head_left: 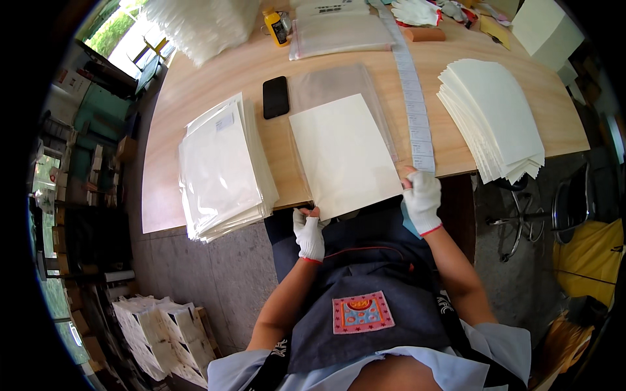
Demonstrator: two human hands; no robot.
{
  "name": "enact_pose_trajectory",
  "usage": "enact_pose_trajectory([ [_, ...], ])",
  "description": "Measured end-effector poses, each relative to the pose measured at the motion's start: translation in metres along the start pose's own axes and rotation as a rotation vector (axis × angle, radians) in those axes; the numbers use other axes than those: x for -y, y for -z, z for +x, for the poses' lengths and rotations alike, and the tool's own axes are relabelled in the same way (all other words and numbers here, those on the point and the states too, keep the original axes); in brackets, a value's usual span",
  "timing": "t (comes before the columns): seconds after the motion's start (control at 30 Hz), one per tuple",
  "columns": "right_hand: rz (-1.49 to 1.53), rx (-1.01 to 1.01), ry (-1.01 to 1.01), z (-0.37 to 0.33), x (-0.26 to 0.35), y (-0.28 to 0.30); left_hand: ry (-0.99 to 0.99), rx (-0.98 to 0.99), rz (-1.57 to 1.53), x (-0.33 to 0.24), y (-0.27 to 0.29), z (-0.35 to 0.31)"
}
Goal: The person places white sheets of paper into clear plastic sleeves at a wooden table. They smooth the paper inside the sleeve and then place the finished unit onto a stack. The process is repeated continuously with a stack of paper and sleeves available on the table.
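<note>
Both gloved hands are on the cream card sheet (344,155) at the near edge of the wooden table (215,75) — the left hand (308,234) pinches the sheet's lower left corner, fingers closed on it, while the right hand (422,199) grips the lower right corner just below the table edge. The sheet lies tilted, its near end hanging over the edge above the person's dark apron (365,274), and its far end sits on a clear plastic sleeve (339,81) spread flat beneath it. Just right of the sheet, a long strip of white labels (411,91) runs away across the table, its near end touching the right hand's fingertips. Further right — a fanned stack of cream sheets (492,117) overhanging the table edge. To the left, a thick pile of bagged sheets (222,166), also overhanging. A black phone (275,96) lies between that pile and the sleeve. At the far side sit more clear bags (339,34) and a small yellow bottle (274,25).
</note>
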State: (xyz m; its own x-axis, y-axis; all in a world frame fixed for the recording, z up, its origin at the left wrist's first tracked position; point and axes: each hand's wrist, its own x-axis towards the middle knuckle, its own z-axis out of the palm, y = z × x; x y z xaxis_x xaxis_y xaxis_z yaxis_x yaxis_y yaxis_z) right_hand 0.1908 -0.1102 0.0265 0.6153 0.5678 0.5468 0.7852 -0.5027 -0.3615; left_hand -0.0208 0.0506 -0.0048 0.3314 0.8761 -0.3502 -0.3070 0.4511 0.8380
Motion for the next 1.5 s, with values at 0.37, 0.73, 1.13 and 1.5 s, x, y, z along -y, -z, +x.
enact_pose_trajectory([
  [0.37,0.68,0.305,-0.697,-0.055,-0.032,0.03,0.686,0.588,0.239,0.025,-0.037,-0.034],
  [0.73,0.017,0.119,0.059,-0.033,0.008,0.12,0.713,0.815,0.36,0.035,-0.14,-0.057],
  [1.13,0.12,0.279,0.065,-0.018,0.001,0.109,0.749,0.753,0.261,0.039,-0.133,-0.056],
  [1.5,0.26,0.164,0.323,0.0,0.02,0.108,1.019,0.521,0.241,0.068,-0.101,-0.036],
])
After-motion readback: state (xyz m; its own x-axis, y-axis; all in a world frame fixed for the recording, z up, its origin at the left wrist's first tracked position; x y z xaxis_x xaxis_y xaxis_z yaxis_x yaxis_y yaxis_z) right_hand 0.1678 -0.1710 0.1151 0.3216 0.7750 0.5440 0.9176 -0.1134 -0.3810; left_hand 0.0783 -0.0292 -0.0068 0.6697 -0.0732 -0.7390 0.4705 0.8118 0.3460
